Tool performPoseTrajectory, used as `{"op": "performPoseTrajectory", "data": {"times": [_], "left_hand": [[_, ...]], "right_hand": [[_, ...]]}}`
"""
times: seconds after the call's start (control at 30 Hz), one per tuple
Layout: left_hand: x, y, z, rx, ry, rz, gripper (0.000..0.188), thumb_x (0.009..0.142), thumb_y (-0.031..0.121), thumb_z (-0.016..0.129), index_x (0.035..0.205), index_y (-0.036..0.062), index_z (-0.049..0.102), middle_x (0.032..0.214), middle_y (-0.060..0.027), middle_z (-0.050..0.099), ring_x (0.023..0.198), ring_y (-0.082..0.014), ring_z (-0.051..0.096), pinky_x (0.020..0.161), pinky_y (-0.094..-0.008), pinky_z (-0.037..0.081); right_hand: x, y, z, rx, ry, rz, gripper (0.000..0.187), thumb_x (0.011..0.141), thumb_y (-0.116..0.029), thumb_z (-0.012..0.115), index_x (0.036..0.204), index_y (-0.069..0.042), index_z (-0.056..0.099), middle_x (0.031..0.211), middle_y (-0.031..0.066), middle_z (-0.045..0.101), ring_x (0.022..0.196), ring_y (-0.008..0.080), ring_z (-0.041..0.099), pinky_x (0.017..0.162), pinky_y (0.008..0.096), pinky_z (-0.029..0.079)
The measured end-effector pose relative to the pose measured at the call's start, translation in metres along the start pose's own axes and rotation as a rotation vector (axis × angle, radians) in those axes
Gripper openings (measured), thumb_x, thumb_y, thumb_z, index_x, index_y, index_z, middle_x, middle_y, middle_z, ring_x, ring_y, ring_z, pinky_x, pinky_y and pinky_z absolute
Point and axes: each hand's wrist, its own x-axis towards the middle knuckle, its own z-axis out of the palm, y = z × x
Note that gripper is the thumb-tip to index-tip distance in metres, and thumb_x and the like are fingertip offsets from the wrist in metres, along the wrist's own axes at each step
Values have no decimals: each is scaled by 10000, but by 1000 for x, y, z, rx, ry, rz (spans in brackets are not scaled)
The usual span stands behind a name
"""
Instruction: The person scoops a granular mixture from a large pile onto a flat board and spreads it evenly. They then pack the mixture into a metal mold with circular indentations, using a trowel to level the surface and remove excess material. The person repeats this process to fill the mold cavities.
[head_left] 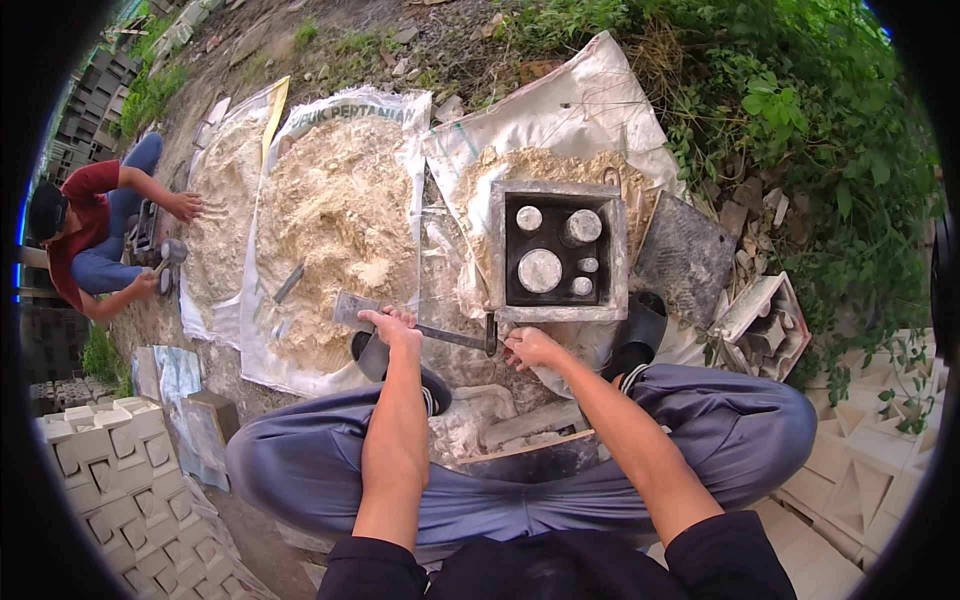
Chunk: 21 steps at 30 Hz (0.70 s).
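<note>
A square grey mould box [617,260] stands on a sack in front of me, with several round pale-topped cylinders [541,270] of different sizes inside its dark cavity. My left hand [393,326] is closed round a long flat tool [450,337] with a pale block-like end; its dark bar points right, towards the box's near left corner. Close to that corner is my right hand [532,348], its fingers curled beside an upright dark metal piece [491,333]. Whatever lies between those fingers is too small to make out.
Sandy powder [335,215] is heaped on white sacks [415,120]. A dark flat plate [686,256] and a pale hollow block [765,330] lie right of the box. At far left another person [95,235] crouches with a mallet [174,251]. Pale blocks [125,490] are stacked nearby.
</note>
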Motion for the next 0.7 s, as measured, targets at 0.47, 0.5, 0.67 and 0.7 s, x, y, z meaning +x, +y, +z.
{"op": "performPoseTrajectory", "data": {"times": [0.47, 0.5, 0.67, 0.7], "left_hand": [[-21, 9, -10, -49, -122, -73, 662, 884, 764, 328, 734, 127, 428, 539, 18, 355, 464, -131, 346, 465, -257, 316], [-11, 14, -19, -40, -115, -55, 659, 884, 763, 329, 738, 128, 430, 540, 19, 355, 466, -131, 344, 466, -258, 316], [-12, 6, -6, -8, -58, -31, 680, 875, 782, 301, 731, 131, 435, 541, 12, 370, 477, -140, 342, 486, -282, 334], [-16, 3, 2, -25, -63, -72, 690, 873, 786, 283, 725, 130, 435, 542, 8, 376, 480, -146, 344, 495, -290, 341]], "right_hand": [[-18, -60, 88, -578, 512, 191, 674, 929, -464, 490, 1352, 57, 421, 1293, 333, 493, 1269, 363, 486, 1010, 498, 408], [-32, -70, 87, -667, 427, 80, 627, 928, -431, 498, 1333, 44, 444, 1281, 313, 507, 1244, 357, 504, 992, 497, 420], [-45, -77, 9, -1059, 652, -802, 448, 947, -311, 465, 1281, -18, 525, 1366, 161, 473, 1261, 290, 463, 1044, 450, 363], [-36, -80, -7, -1148, 753, -989, 461, 961, -324, 442, 1298, -21, 522, 1403, 142, 453, 1300, 273, 430, 1084, 444, 328]]}}
